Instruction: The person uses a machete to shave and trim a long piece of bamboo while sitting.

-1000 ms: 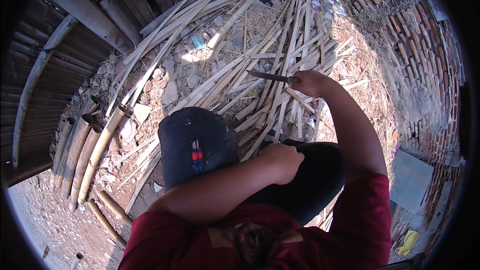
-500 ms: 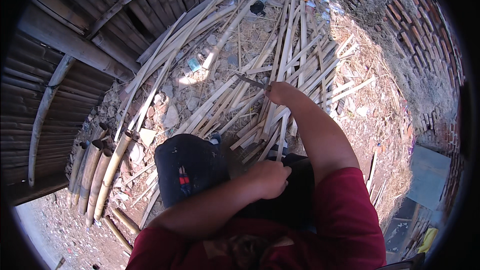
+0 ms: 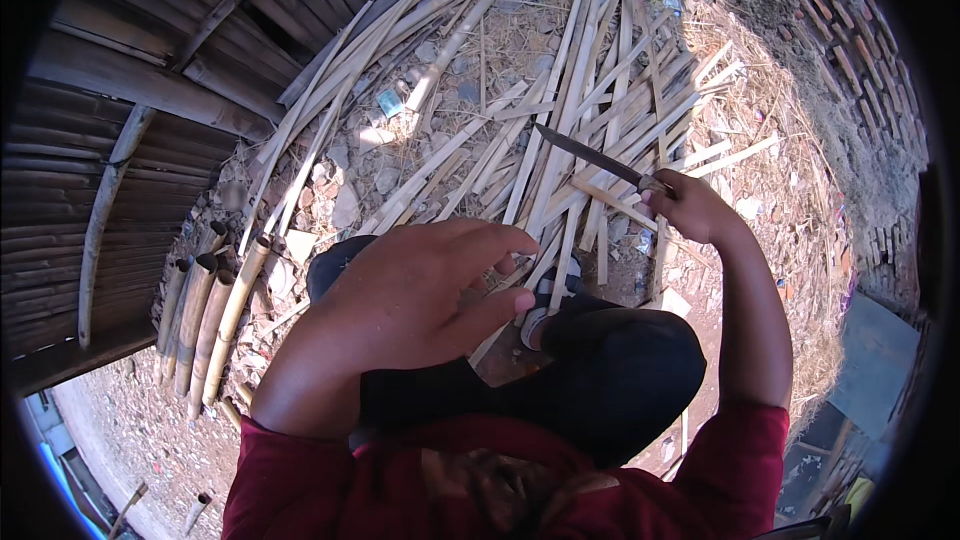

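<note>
My right hand (image 3: 692, 208) is closed round the handle of a long knife (image 3: 590, 153). Its dark blade points up and to the left, above a pile of split bamboo strips (image 3: 565, 135). My left hand (image 3: 435, 285) is raised over my lap, thumb and fingers apart, and nothing shows between them. Beyond its fingertips lie the near ends of the strips, close to my foot (image 3: 535, 328). My left hand and forearm hide part of my left leg and the ground beneath.
Several bamboo tubes (image 3: 202, 315) stand upright at the left, beside a bamboo-slat wall (image 3: 150, 210). Rubble, dry straw (image 3: 765, 100) and litter cover the ground. A brick wall (image 3: 850, 50) runs along the right, with a grey sheet (image 3: 870, 365) near it.
My left hand has risen and opened from a closed pose near my lap. My right hand has moved right and slightly down with the knife.
</note>
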Action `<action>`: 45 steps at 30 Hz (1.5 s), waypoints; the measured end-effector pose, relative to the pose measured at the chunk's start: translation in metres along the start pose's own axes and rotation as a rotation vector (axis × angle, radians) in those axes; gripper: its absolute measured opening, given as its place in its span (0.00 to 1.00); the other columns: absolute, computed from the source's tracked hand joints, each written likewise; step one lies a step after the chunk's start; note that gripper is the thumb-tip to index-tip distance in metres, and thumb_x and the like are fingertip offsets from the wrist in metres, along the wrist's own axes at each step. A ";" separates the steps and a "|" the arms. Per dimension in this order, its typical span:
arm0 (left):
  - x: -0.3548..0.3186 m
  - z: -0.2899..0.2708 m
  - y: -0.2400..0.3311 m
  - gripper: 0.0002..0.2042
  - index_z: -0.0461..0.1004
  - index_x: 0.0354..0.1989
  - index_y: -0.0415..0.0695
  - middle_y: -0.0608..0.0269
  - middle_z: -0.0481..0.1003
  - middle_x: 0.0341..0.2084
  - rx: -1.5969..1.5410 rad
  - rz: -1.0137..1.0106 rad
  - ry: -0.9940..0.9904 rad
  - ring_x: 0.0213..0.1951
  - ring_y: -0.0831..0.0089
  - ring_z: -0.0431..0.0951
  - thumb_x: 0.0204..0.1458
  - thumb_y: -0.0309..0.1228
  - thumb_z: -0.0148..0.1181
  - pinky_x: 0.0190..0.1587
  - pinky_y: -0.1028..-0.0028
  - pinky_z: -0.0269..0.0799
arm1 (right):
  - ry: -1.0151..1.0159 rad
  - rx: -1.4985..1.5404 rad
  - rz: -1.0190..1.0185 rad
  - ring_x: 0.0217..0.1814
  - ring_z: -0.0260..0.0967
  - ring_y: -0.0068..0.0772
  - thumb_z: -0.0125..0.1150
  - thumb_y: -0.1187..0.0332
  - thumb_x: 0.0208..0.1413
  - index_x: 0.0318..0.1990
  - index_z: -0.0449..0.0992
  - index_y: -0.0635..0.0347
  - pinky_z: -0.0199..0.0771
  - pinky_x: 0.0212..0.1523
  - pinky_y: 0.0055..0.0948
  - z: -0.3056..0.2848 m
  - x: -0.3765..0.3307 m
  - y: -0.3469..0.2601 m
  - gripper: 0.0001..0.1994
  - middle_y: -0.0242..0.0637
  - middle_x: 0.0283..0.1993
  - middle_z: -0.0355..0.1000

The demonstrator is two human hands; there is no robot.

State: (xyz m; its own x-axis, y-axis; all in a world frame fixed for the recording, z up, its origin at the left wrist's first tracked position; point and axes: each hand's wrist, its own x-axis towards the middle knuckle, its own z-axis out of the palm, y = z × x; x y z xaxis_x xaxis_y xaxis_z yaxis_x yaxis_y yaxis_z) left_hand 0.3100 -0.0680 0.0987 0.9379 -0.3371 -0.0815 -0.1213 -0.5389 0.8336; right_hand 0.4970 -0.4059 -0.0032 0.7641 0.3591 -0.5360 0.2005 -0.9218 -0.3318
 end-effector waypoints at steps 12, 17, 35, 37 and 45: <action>0.141 -0.055 -0.369 0.23 0.78 0.48 0.42 0.51 0.80 0.39 0.188 -1.035 0.028 0.36 0.66 0.83 0.57 0.50 0.61 0.40 0.66 0.77 | 0.018 1.017 0.237 0.19 0.59 0.17 0.59 0.48 0.66 0.60 0.71 0.58 0.66 0.22 0.21 0.041 -0.031 0.028 0.26 0.26 0.23 0.62; 0.177 -0.031 -0.453 0.28 0.77 0.53 0.41 0.45 0.78 0.51 0.524 -0.860 -0.027 0.54 0.51 0.79 0.57 0.54 0.56 0.56 0.57 0.73 | 0.033 0.993 0.338 0.18 0.60 0.16 0.58 0.50 0.67 0.59 0.71 0.58 0.65 0.21 0.19 0.048 -0.033 0.049 0.24 0.26 0.23 0.63; 0.181 -0.019 -0.428 0.21 0.75 0.48 0.39 0.45 0.80 0.47 0.393 -0.876 0.522 0.51 0.50 0.80 0.56 0.44 0.64 0.54 0.57 0.73 | 0.170 1.044 0.440 0.17 0.60 0.16 0.58 0.54 0.67 0.60 0.70 0.55 0.62 0.19 0.18 0.044 -0.064 0.053 0.20 0.25 0.23 0.64; 0.168 -0.038 -0.395 0.18 0.75 0.48 0.40 0.45 0.80 0.44 0.428 -0.740 0.685 0.47 0.47 0.81 0.57 0.41 0.64 0.50 0.56 0.74 | 0.164 1.104 0.369 0.17 0.60 0.17 0.59 0.54 0.67 0.60 0.70 0.54 0.59 0.18 0.18 0.047 -0.071 0.058 0.20 0.25 0.23 0.65; 0.085 -0.166 -0.194 0.11 0.77 0.47 0.39 0.54 0.78 0.35 0.509 -0.049 1.154 0.34 0.64 0.78 0.62 0.33 0.60 0.39 0.65 0.74 | 0.220 1.121 0.105 0.23 0.60 0.16 0.59 0.55 0.67 0.59 0.72 0.57 0.62 0.22 0.21 0.037 -0.071 0.039 0.20 0.23 0.25 0.64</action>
State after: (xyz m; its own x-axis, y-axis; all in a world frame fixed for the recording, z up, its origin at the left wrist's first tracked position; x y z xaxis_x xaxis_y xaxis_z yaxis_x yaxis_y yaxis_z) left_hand 0.4674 0.1359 0.0209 0.6512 0.4213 0.6311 0.0508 -0.8540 0.5177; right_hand 0.4276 -0.4618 -0.0066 0.8575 0.1531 -0.4912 -0.4453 -0.2576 -0.8576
